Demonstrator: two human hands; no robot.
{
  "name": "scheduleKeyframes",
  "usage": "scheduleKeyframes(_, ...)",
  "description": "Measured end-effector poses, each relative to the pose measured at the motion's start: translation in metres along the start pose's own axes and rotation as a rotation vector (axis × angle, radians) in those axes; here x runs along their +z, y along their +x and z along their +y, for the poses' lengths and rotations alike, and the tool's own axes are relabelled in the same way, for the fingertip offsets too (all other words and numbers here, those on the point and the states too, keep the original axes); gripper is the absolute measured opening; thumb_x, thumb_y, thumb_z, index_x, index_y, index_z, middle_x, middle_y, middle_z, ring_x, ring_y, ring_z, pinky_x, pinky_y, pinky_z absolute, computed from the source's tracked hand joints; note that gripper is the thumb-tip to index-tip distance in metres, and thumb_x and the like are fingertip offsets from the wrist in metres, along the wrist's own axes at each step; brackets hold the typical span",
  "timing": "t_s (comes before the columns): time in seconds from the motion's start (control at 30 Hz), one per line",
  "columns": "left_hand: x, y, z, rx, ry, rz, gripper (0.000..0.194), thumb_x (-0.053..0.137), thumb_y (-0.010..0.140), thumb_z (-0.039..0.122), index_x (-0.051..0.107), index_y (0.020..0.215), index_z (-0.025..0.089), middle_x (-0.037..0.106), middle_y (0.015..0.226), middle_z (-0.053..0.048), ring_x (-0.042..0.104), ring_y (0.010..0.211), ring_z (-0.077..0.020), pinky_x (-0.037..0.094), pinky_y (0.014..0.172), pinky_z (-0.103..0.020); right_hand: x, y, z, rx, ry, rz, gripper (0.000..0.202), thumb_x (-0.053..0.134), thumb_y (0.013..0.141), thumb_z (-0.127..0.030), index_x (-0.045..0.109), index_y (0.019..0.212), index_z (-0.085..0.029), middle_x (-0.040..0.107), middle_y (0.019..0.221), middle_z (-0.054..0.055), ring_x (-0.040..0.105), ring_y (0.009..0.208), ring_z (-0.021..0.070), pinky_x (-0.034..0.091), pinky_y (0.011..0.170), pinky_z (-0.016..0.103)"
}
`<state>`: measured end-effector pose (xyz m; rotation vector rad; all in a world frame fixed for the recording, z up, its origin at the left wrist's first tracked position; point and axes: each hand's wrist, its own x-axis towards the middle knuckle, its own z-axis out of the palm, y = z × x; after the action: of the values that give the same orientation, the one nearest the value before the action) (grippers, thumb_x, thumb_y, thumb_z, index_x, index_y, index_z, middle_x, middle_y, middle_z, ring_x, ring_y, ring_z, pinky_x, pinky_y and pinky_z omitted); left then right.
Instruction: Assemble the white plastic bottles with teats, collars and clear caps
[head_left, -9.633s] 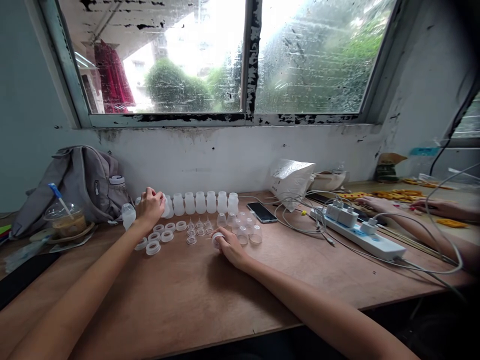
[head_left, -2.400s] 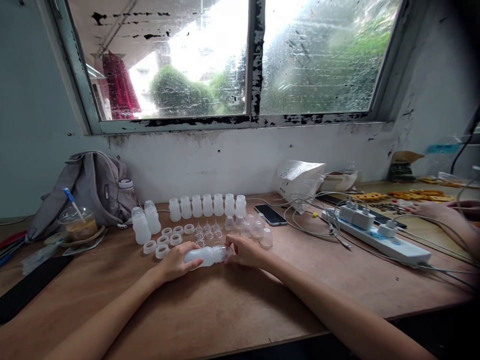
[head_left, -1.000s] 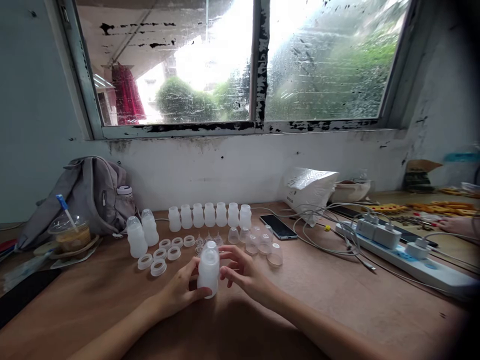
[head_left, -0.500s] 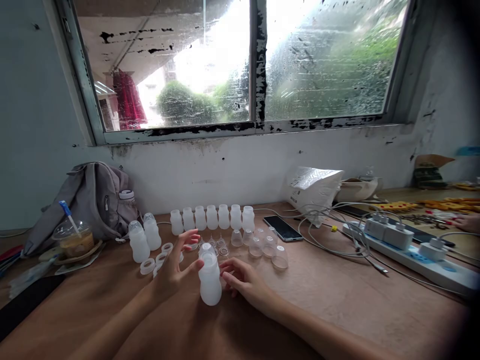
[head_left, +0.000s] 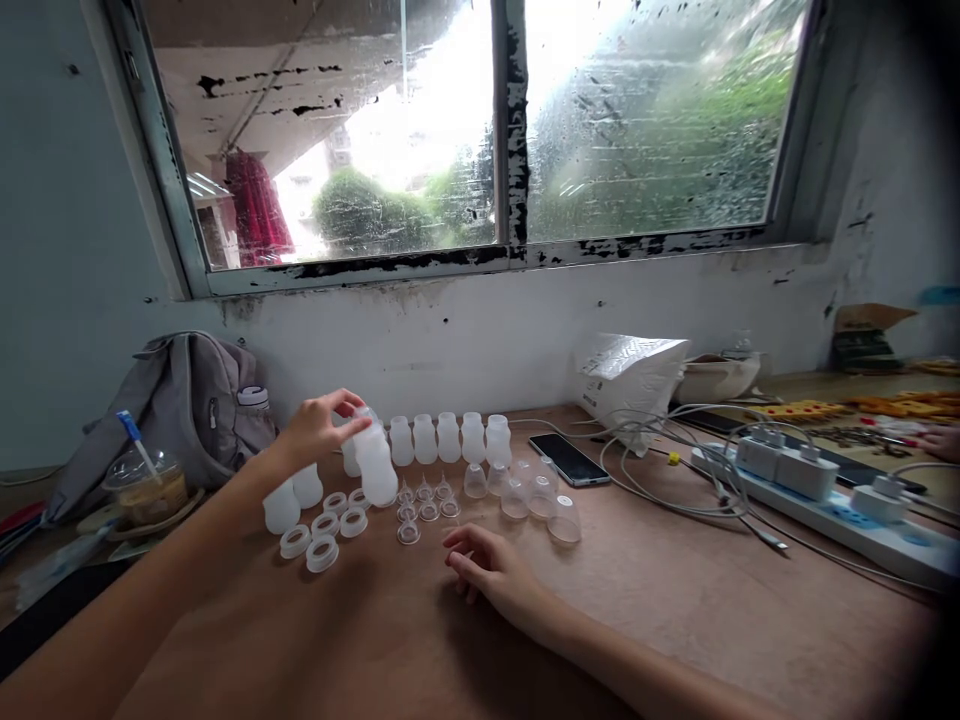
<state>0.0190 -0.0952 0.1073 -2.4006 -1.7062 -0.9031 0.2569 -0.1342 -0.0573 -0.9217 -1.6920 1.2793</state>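
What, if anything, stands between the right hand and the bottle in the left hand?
In this view, clear pointed pieces stand on the table between the right hand and the tilted bottle, which the left hand holds near its top.

Head view: my left hand [head_left: 321,428] grips a tilted bottle [head_left: 377,470]; my right hand [head_left: 491,570] is near clear caps [head_left: 564,522].

Left hand [head_left: 319,430] high (pinching), right hand [head_left: 499,578] low
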Motion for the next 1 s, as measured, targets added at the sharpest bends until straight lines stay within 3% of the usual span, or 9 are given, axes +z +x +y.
scheduleKeyframes(0.13, -0.002, 0.028, -0.035, -0.158, 0.175, 0.035, 0.039, 0.047, 0.072, 0.046, 0.057, 0.101, 0.022, 0.064, 0.09, -0.004, 0.059, 0.082, -0.0197, 0.042, 0.066, -0.025, 0.0, 0.0, 0.001, 0.005, -0.015, -0.002, 0.021, 0.051, 0.075, -0.034, 0.051, 0.086, -0.016, 0.05, 0.067, -0.002, 0.051, 0.051, 0.008, 0.042, 0.046, 0.021)
scheduleKeyframes(0.37, 0.025, 0.048, -0.084, -0.328, 0.414, 0.014, 0.037, 0.046, 0.071, 0.046, 0.058, 0.097, 0.023, 0.066, 0.094, -0.004, 0.056, 0.093, -0.0241, 0.038, 0.077, -0.032, 0.0, 0.0, 0.0, 0.03, -0.033, -0.004, 0.019, 0.051, 0.074, -0.032, 0.051, 0.083, -0.015, 0.05, 0.062, -0.003, 0.05, 0.05, 0.0082, 0.042, 0.046, 0.02)
scheduleKeyframes(0.8, 0.048, 0.034, -0.113, -0.367, 0.478, -0.039, 0.037, 0.043, 0.073, 0.045, 0.058, 0.094, 0.019, 0.066, 0.09, -0.009, 0.055, 0.094, -0.0271, 0.034, 0.078, -0.035, 0.001, 0.004, 0.005, 0.052, -0.019, 0.008, 0.022, 0.054, 0.071, -0.036, 0.052, 0.08, -0.017, 0.05, 0.061, -0.003, 0.05, 0.049, 0.0083, 0.041, 0.044, 0.02)
scheduleKeyframes(1.0, 0.049, 0.032, -0.112, -0.33, 0.51, -0.039, 0.038, 0.041, 0.074, 0.044, 0.056, 0.098, 0.019, 0.066, 0.086, -0.01, 0.055, 0.092, -0.0279, 0.031, 0.08, -0.039, 0.001, 0.005, 0.006, 0.044, -0.015, 0.007, 0.021, 0.054, 0.071, -0.036, 0.051, 0.079, -0.017, 0.05, 0.061, -0.003, 0.05, 0.049, 0.0084, 0.041, 0.044, 0.02)
